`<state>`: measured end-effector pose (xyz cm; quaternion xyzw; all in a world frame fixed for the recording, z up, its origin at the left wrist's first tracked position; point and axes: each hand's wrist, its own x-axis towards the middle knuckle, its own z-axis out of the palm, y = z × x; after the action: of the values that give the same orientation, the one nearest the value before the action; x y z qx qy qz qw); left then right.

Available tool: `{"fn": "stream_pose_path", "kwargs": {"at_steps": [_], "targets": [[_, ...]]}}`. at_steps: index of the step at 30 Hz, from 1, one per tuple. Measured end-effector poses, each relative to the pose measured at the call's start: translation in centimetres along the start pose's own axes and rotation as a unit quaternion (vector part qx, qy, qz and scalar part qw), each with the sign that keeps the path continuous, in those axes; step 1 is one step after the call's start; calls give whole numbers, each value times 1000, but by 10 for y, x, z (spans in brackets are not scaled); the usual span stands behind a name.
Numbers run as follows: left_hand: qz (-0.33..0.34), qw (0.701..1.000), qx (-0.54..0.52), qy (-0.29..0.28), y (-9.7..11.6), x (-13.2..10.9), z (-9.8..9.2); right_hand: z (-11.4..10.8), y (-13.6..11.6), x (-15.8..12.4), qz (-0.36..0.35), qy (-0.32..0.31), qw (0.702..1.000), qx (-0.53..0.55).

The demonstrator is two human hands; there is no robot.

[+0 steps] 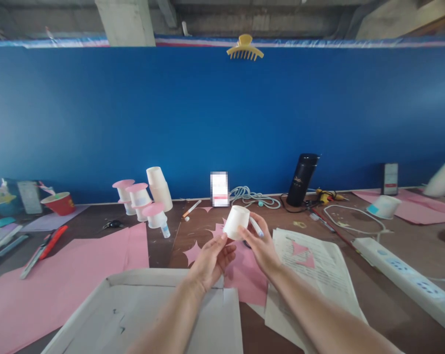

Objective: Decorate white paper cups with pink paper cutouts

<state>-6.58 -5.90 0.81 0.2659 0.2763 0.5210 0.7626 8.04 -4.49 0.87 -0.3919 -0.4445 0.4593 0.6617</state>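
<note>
An upside-down white paper cup (236,222) is held up over the table between my two hands. My left hand (214,260) touches the cup's lower left rim with its fingertips, the other fingers curled below. My right hand (259,243) grips the cup's right side and also has a white marker (257,227) between its fingers. Under the hands lies cut pink paper (246,280), with a pink scrap (192,253) to the left.
A white box lid (152,305) lies in front, beside pink sheets (78,260). Behind stand stacked cups (159,189), cups with pink discs (138,195), a phone (219,189) and a black bottle (302,180). Printed papers (318,270) and a power strip (403,273) lie right.
</note>
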Motion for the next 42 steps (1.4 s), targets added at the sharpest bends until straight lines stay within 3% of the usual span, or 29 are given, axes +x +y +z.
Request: {"fn": "stream_pose_path", "kwargs": {"at_steps": [6, 13, 18, 24, 28, 32, 36, 42], "targets": [[10, 997, -78, 16, 1, 6, -7, 6, 8, -5, -33, -46, 998, 7], [49, 991, -106, 64, 7, 7, -14, -6, 17, 2, -142, 16, 981, -132], [77, 989, -95, 83, 9, 11, -18, -10, 21, 5, -194, 7, 962, -192], [110, 980, -73, 149, 20, 17, 1, -10, 27, 9, -180, 10, 967, -179], [129, 976, -100, 145, 16, 18, 13, -10, 26, 8, -153, 9, 973, -170], [134, 978, -106, 115, 4, 16, 8, -11, 19, 5, -168, -1, 963, -211], [122, 987, -82, 68, 5, 9, 0, -11, 13, 2, -154, 11, 960, -235], [107, 980, -137, 96, 10, 8, -2, -10, 9, -1, -158, -12, 965, -208]]}}
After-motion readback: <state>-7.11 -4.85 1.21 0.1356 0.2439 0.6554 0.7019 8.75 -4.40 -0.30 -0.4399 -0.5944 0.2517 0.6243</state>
